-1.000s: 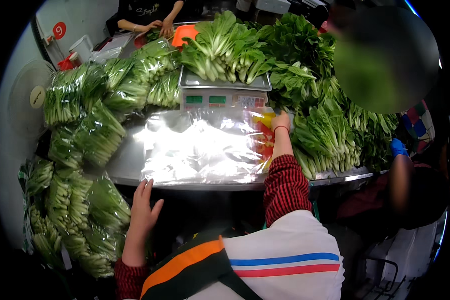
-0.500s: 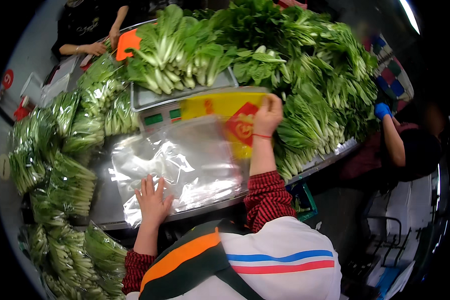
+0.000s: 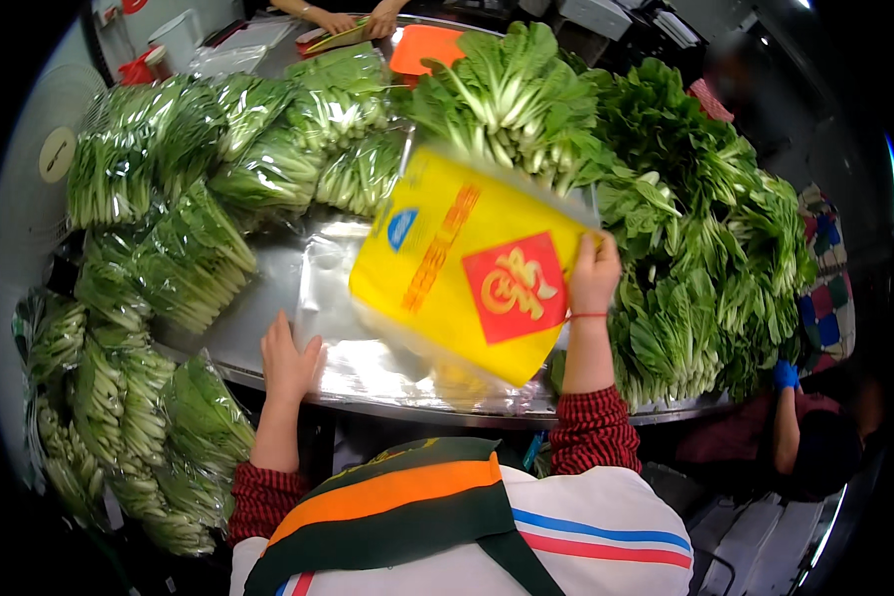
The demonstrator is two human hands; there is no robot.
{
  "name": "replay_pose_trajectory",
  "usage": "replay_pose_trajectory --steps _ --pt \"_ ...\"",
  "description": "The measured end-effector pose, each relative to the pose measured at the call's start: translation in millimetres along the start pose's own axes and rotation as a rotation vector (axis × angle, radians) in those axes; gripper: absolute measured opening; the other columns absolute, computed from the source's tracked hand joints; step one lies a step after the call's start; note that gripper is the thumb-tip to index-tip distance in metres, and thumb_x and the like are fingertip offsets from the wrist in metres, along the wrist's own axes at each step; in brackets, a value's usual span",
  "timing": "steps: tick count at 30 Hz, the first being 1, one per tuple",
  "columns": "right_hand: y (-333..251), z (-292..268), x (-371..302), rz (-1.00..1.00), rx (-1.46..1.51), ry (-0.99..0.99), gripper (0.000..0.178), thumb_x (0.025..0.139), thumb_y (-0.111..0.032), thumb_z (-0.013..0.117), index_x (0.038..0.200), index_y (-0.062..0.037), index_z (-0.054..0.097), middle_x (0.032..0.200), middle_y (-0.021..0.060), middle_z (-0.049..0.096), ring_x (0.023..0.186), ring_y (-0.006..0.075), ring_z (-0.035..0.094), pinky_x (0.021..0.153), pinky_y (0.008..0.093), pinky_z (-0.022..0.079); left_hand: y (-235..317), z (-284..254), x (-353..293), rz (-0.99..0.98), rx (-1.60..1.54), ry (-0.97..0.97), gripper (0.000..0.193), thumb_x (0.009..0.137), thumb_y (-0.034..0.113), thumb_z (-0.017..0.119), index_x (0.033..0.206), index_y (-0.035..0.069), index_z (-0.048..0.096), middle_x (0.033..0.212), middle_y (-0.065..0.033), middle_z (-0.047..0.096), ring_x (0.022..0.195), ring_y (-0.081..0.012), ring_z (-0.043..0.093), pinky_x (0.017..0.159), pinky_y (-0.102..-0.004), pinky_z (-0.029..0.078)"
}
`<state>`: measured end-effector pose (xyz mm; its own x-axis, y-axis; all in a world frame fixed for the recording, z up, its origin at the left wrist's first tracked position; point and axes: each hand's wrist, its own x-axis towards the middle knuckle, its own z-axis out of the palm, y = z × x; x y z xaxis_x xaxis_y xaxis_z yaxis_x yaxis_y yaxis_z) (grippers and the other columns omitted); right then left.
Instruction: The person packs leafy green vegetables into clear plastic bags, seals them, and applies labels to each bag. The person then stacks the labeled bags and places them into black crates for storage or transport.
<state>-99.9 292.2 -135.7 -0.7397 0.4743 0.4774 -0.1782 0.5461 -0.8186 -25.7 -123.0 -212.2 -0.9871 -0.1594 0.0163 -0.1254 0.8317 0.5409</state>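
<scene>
Pinched by its right edge in my right hand [image 3: 593, 278] is a flat yellow plastic bag [image 3: 437, 268] with a red diamond panel. It is tilted and slightly blurred, raised over the stack of clear plastic bags [image 3: 343, 348] on the metal table. My left hand [image 3: 288, 360] lies open at the left edge of that stack, near the table's front edge, thumb apart and nothing held. Beyond the yellow bag, loose leafy greens [image 3: 507, 99] with white stems are heaped on a metal tray, which the bag partly hides.
Bagged greens [image 3: 194, 263] line the left side, with more bags [image 3: 129, 427] lower down. A large heap of loose greens [image 3: 705, 248] covers the right. At the far side, another person's hands [image 3: 358, 22] work beside an orange sheet [image 3: 427, 48]. A blue-gloved hand [image 3: 786, 375] is at right.
The yellow bag has come off the far side of the clear stack toward me, its printed face now more fully shown. The view has shifted. My left hand has moved to the stack's left edge.
</scene>
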Motion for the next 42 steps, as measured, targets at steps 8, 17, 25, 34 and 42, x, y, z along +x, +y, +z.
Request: replay_pose_trajectory --steps 8,17,25,34,42 --pt "70 2 -47 0.186 -0.221 -0.201 0.026 0.086 -0.011 0.055 0.111 -0.0006 0.051 0.088 0.0159 0.062 0.079 0.0250 0.061 0.074 0.0316 0.047 2 7 15 0.024 -0.049 -0.056 0.048 0.071 0.011 0.067 0.115 -0.001 0.051 0.106 -0.0232 0.053 0.100 -0.0390 0.051 0.088 -0.0415 0.042" --pt "-39 35 -70 -0.632 -0.402 -0.884 0.044 0.075 -0.012 0.065 0.115 -0.0004 0.052 0.123 0.0198 0.048 0.116 0.0390 0.043 0.099 0.0438 0.034 40 5 12 -0.120 -0.363 -0.267 0.041 0.072 0.007 0.063 0.112 0.002 0.054 0.099 -0.0221 0.054 0.093 -0.0375 0.052 0.083 -0.0428 0.043" --pt "-119 105 -97 0.042 0.357 -1.619 0.065 0.084 -0.042 0.054 0.132 -0.0021 0.037 0.136 0.0182 0.038 0.127 0.0347 0.035 0.104 0.0434 0.028 -27 -77 -106 -0.030 -0.294 0.198 0.057 0.077 0.021 0.065 0.127 0.002 0.044 0.128 -0.0199 0.042 0.117 -0.0351 0.042 0.099 -0.0386 0.035" --pt "-305 213 -280 1.457 1.616 -1.918 0.096 0.082 -0.067 0.039 0.140 0.0041 0.011 0.147 0.0207 0.014 0.136 0.0311 0.017 0.110 0.0419 0.020 -105 -144 -343 -0.711 -0.110 0.580 0.051 0.078 0.017 0.064 0.124 0.002 0.048 0.126 -0.0187 0.046 0.117 -0.0334 0.043 0.098 -0.0386 0.036" --pt "-386 321 -364 -0.585 0.772 -1.542 0.070 0.084 -0.027 0.061 0.139 -0.0035 0.025 0.137 0.0193 0.037 0.126 0.0321 0.037 0.099 0.0404 0.035 -143 -100 -422 -1.076 -0.106 0.642 0.085 0.074 0.017 0.067 0.140 0.002 0.016 0.135 -0.0284 0.028 0.123 -0.0426 0.030 0.101 -0.0437 0.030"
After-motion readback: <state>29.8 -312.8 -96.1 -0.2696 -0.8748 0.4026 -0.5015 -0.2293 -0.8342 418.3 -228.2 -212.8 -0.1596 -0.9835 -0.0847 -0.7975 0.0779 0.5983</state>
